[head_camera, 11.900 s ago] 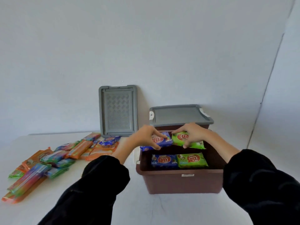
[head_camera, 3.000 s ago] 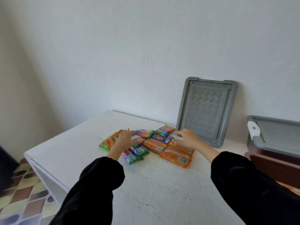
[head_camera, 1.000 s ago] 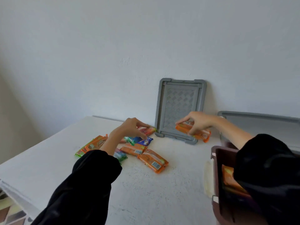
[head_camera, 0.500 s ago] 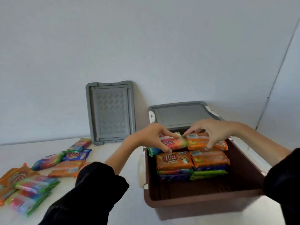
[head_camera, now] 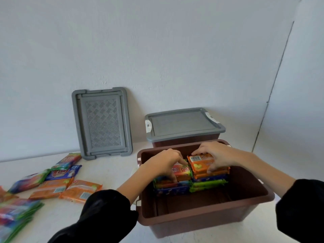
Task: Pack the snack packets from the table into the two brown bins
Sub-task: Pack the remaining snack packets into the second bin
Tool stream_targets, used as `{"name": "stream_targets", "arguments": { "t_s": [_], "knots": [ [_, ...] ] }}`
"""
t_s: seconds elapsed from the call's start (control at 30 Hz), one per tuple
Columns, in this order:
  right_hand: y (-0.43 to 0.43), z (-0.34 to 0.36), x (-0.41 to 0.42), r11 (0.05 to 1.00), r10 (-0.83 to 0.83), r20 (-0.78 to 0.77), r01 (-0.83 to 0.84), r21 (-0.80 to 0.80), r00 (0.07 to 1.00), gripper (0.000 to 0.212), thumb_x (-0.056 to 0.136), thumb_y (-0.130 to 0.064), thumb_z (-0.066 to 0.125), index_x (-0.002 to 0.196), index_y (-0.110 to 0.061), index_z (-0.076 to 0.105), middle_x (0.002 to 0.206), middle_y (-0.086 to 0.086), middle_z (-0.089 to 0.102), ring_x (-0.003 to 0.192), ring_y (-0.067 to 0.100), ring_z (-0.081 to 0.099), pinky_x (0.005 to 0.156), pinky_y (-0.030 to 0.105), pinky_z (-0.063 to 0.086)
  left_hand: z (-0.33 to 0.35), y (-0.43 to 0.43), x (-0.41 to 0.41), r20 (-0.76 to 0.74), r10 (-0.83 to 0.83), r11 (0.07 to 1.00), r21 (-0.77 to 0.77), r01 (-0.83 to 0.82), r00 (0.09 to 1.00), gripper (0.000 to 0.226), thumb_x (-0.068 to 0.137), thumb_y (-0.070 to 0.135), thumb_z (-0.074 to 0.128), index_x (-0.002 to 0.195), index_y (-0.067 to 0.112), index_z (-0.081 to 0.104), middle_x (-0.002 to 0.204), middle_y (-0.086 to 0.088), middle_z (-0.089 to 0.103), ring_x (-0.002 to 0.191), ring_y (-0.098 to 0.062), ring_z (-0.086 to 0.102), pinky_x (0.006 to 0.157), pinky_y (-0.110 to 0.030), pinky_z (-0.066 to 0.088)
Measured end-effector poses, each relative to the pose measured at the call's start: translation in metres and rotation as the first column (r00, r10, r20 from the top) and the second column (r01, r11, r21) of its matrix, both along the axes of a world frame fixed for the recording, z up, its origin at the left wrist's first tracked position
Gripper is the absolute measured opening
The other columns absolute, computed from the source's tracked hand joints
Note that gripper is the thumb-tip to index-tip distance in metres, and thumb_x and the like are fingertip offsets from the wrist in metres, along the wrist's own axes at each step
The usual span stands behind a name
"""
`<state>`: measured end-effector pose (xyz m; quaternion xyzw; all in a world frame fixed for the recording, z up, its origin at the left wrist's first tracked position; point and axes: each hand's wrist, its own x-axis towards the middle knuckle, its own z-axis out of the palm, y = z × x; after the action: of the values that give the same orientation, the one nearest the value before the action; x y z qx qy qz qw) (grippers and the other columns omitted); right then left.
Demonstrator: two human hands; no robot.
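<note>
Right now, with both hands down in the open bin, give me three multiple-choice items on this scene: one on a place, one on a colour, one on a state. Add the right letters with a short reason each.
1. Where is the loose grey lid?
A. Flat on the table
B. Leaning upright against the wall
C. On the open bin

2. What colour is the packet under the right hand?
A. Orange
B. Blue
C. Green

3. What is the state of the rear brown bin?
A. Open and empty
B. Tipped on its side
C. Closed with a grey lid

Answers:
1 B: the lid stands on its lower edge on the white table, its top resting on the wall.
2 A: the orange packet tops the right stack in the open brown bin; the left hand presses a red-and-green packet.
3 C: a grey lid covers it.
</note>
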<state>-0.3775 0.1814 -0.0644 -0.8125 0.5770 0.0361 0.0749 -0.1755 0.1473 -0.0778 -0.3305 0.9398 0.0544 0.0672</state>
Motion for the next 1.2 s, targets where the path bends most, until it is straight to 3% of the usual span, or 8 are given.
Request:
{"name": "stream_targets", "arguments": {
  "t_s": [0.23,0.33,0.47,0.6,0.83,1.0,1.13,1.2],
  "knots": [
    [-0.002,0.004,0.005,1.000,-0.010,-0.014,0.010,0.020,1.000,0.070,0.070,-0.035,0.077,0.132,-0.032,0.047,0.115,-0.007,0.045,0.110,0.011,0.045,0.091,0.026,0.038,-0.005,0.001,0.007,-0.099,-0.036,0.999,-0.027,0.033,0.994,0.059,0.079,0.024,0.070,0.134,0.023,0.048,0.139,-0.001,0.046,0.129,-0.017,0.040,0.108,-0.036,0.035],
    [-0.005,0.018,0.015,0.998,-0.010,0.074,0.005,0.063,0.997,0.061,0.075,-0.035,0.073,0.131,-0.030,0.049,0.123,-0.003,0.053,0.103,0.007,0.050,0.087,0.022,0.041,0.004,0.002,0.018,-0.231,-0.012,1.000,0.008,0.014,0.973,0.050,0.080,0.038,0.067,0.126,0.020,0.057,0.126,-0.002,0.056,0.115,-0.014,0.051,0.095,-0.030,0.043],
    [-0.020,0.044,0.056,0.998,0.054,0.182,-0.046,-0.049,0.982,0.049,0.084,-0.030,0.065,0.131,-0.025,0.051,0.129,-0.001,0.056,0.111,0.012,0.054,0.090,0.025,0.043,0.032,0.001,0.058,-0.513,0.147,0.981,-0.033,-0.191,0.846,0.034,0.086,0.043,0.059,0.104,0.016,0.069,0.103,-0.002,0.065,0.092,-0.014,0.060,0.081,-0.034,0.052],
    [-0.048,0.056,0.122,0.973,0.180,0.215,-0.142,-0.183,0.960,0.049,0.085,-0.028,0.064,0.132,-0.027,0.049,0.128,0.003,0.053,0.108,0.012,0.050,0.086,0.025,0.038,0.044,-0.003,0.135,-0.636,0.281,0.901,-0.083,-0.426,0.718,0.025,0.089,0.034,0.058,0.101,0.017,0.071,0.098,-0.001,0.067,0.087,-0.013,0.061,0.080,-0.035,0.052],
    [-0.089,0.040,0.267,0.914,0.404,0.274,-0.371,-0.167,0.873,0.053,0.087,-0.030,0.061,0.137,-0.023,0.044,0.123,0.010,0.053,0.115,0.023,0.052,0.090,0.030,0.041,0.026,0.024,0.278,-0.666,0.643,0.557,0.068,-0.828,0.378,0.024,0.088,0.028,0.059,0.108,0.018,0.068,0.110,-0.001,0.064,0.100,-0.016,0.060,0.084,-0.032,0.049],
    [-0.093,-0.003,0.352,0.857,0.514,0.208,-0.507,-0.090,0.832,0.055,0.088,-0.031,0.059,0.139,-0.023,0.042,0.129,0.013,0.050,0.118,0.026,0.047,0.086,0.029,0.037,-0.014,0.029,0.350,-0.452,0.884,0.247,0.230,-0.941,0.121,0.040,0.084,0.027,0.060,0.122,0.015,0.058,0.125,-0.012,0.055,0.111,-0.026,0.055,0.091,-0.033,0.046],
    [-0.097,-0.036,0.401,0.825,0.558,0.138,-0.565,0.014,0.818,0.070,0.081,-0.058,0.054,0.140,-0.025,0.038,0.131,0.015,0.047,0.117,0.028,0.048,0.086,0.034,0.043,-0.042,0.024,0.367,-0.286,0.958,0.080,0.292,-0.953,-0.008,0.062,0.088,0.035,0.055,0.141,0.014,0.032,0.148,-0.021,0.020,0.138,-0.039,0.019,0.111,-0.046,0.024],
    [-0.103,-0.048,0.419,0.828,0.554,0.129,-0.560,0.012,0.822,0.060,0.086,-0.043,0.057,0.139,-0.023,0.039,0.130,0.016,0.045,0.122,0.031,0.045,0.090,0.037,0.043,-0.053,0.018,0.365,-0.252,0.967,0.033,0.299,-0.954,-0.046,0.072,0.090,0.043,0.051,0.146,0.012,0.018,0.152,-0.023,0.007,0.141,-0.041,0.007,0.113,-0.047,0.017]
  ]
}}
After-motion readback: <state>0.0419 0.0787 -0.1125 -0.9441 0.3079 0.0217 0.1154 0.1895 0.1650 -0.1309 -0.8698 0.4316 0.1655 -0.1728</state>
